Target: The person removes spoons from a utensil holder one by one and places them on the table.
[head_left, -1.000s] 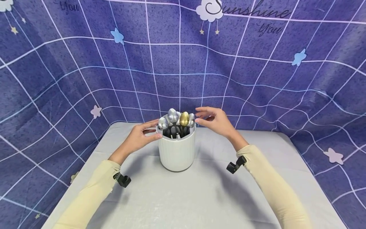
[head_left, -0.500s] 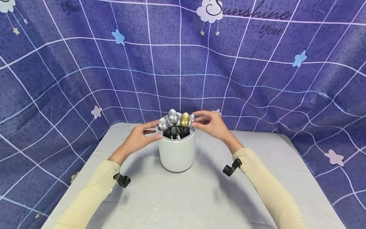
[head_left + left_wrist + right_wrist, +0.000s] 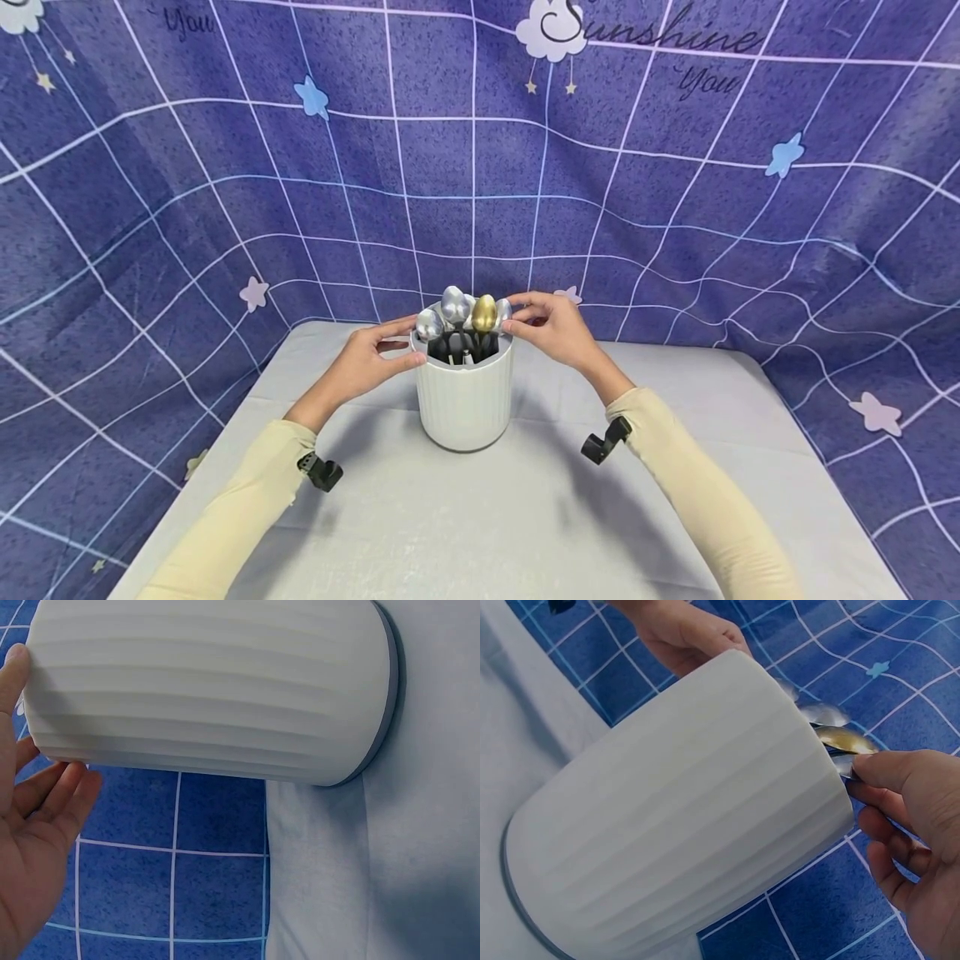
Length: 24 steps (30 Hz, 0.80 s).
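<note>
Just changed: the person's bare right hand [image 3: 551, 329] has come in from just beside the rim and now meets the rightmost silver, oval-bowled metal spoon [image 3: 502, 312] – a second ago its fingertips stood slightly apart from it.
Meaning for the work: the approach looks finished and a hold on the spoon seems made; the spoon has not been lifted out, by my reading.
Right-hand grip: thumb and forefinger pinch the spoon's bowl; in the right wrist view the thumb lies over it, the other fingers bent below.
Left-hand grip: the bare left hand [image 3: 367, 358] holds the white, ribbed, round holder [image 3: 463, 408] at its left rim, thumb on the near side, fingers toward the far side; how firmly, I cannot tell.
Spoon's place: upright at the holder's right edge, bowl above the rim – touching the right hand, across the opening from the left.
Neighbours: a gold-coloured metal spoon [image 3: 484, 313] stands just left of it; two more silver spoons [image 3: 453, 305] rise farther left.
Holder's place: upright between both hands, standing on the desk [image 3: 450, 517] with its pale grey cloth cover.
</note>
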Each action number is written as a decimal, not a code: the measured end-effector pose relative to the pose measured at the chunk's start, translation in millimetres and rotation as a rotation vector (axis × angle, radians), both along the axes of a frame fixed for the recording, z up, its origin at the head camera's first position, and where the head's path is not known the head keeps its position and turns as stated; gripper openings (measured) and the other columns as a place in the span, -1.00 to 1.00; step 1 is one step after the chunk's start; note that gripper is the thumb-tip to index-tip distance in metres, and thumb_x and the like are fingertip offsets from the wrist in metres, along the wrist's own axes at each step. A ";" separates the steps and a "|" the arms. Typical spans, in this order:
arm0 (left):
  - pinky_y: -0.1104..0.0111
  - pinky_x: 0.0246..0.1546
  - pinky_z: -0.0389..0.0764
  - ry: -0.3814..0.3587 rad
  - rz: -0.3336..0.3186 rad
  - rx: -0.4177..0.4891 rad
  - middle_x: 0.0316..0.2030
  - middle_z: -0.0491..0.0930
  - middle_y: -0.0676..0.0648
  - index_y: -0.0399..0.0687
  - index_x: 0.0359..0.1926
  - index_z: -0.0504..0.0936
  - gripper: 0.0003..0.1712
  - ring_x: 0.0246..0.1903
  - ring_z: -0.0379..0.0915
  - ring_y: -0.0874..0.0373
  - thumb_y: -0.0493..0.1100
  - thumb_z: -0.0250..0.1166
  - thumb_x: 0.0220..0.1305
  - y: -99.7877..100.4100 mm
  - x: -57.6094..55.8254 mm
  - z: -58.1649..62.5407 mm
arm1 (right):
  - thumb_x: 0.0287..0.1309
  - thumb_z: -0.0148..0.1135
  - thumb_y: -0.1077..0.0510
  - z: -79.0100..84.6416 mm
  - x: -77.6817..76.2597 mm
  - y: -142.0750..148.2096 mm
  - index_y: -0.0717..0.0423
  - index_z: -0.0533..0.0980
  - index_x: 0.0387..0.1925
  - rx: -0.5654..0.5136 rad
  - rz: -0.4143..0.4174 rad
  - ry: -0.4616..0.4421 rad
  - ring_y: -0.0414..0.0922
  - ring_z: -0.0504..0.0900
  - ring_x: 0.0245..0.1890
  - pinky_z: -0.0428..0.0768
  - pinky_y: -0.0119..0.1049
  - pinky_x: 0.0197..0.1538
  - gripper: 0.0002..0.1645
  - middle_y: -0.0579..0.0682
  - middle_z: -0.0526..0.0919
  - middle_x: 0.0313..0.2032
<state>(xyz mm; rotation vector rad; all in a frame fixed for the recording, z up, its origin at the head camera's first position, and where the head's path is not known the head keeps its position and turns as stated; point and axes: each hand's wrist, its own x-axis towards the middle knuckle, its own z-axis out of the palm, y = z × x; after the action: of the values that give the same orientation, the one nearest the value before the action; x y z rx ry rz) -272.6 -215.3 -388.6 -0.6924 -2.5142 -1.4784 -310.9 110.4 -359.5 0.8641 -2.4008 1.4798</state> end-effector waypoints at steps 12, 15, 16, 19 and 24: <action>0.13 0.23 0.64 0.017 -0.020 0.023 0.35 0.46 -0.26 -0.29 0.39 0.46 -0.26 0.19 0.56 -0.18 -0.26 0.51 0.22 -2.0 -1.4 -2.4 | 0.18 0.47 0.29 1.5 0.2 1.0 0.33 0.62 0.08 -0.050 0.045 -0.065 -0.18 0.73 -0.25 0.65 -0.47 -0.20 -0.57 0.18 0.80 -0.27; 0.16 0.22 0.64 0.018 -0.018 0.022 0.35 0.47 -0.26 -0.27 0.39 0.47 -0.26 0.18 0.56 -0.18 -0.25 0.52 0.22 -2.3 -1.6 -2.3 | 0.21 0.45 0.30 4.3 1.0 1.0 0.34 0.61 0.09 -0.066 0.054 -0.089 -0.20 0.73 -0.26 0.68 -0.47 -0.18 -0.58 0.21 0.79 -0.25; 0.19 0.22 0.65 0.017 -0.017 0.021 0.35 0.48 -0.26 -0.27 0.39 0.47 -0.25 0.18 0.56 -0.17 -0.24 0.52 0.21 -2.4 -1.5 -2.1 | 0.22 0.44 0.30 5.2 0.9 0.9 0.33 0.61 0.09 -0.069 0.055 -0.094 -0.20 0.73 -0.25 0.69 -0.47 -0.17 -0.58 0.21 0.79 -0.24; 0.28 0.21 0.65 0.015 -0.015 0.018 0.34 0.48 -0.26 -0.25 0.39 0.47 -0.25 0.18 0.57 -0.16 -0.22 0.52 0.21 -2.7 -1.6 -1.9 | 0.23 0.43 0.30 8.1 1.2 0.8 0.31 0.61 0.10 -0.081 0.059 -0.108 -0.20 0.74 -0.24 0.71 -0.45 -0.15 -0.59 0.21 0.79 -0.22; 0.36 0.18 0.65 0.011 -0.014 0.014 0.34 0.48 -0.26 -0.24 0.40 0.47 -0.24 0.16 0.59 -0.17 -0.22 0.53 0.21 -2.8 -1.6 -2.0 | 0.25 0.41 0.31 9.2 -1.4 1.8 0.32 0.59 0.12 -0.106 0.076 -0.115 -0.22 0.73 -0.25 0.71 -0.44 -0.14 -0.59 0.23 0.78 -0.21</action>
<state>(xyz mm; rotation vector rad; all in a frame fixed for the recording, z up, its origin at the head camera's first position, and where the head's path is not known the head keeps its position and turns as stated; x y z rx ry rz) -274.2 -218.1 -390.5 -0.7155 -2.4934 -1.4915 -312.3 112.2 -350.3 0.8772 -2.3668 1.7128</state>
